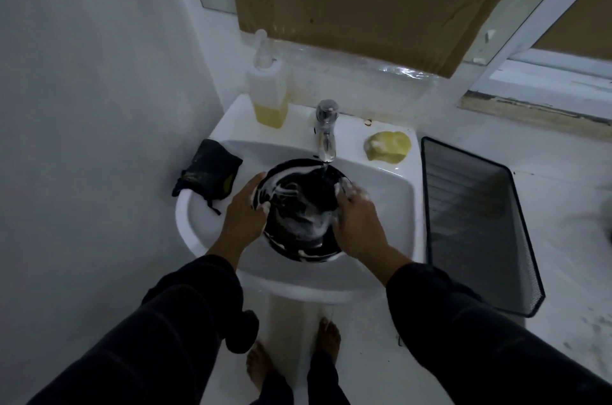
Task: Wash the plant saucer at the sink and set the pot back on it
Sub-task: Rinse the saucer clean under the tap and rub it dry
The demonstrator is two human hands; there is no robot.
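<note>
A round black plant saucer [299, 205], streaked with white suds, sits tilted in the white sink [390, 192] under water running from the chrome tap [325, 129]. My left hand [246, 210] grips the saucer's left rim, thumb over the edge. My right hand [356, 215] is soapy and its fingers lie against the saucer's right side; whether they curl round the rim is blurred. No pot is in view.
A soap bottle with yellow liquid [267, 96] stands at the sink's back left. A dark cloth [210, 174] drapes over the left rim. A yellow sponge [387, 146] lies at the back right. A black mesh bin [477, 222] stands right of the sink.
</note>
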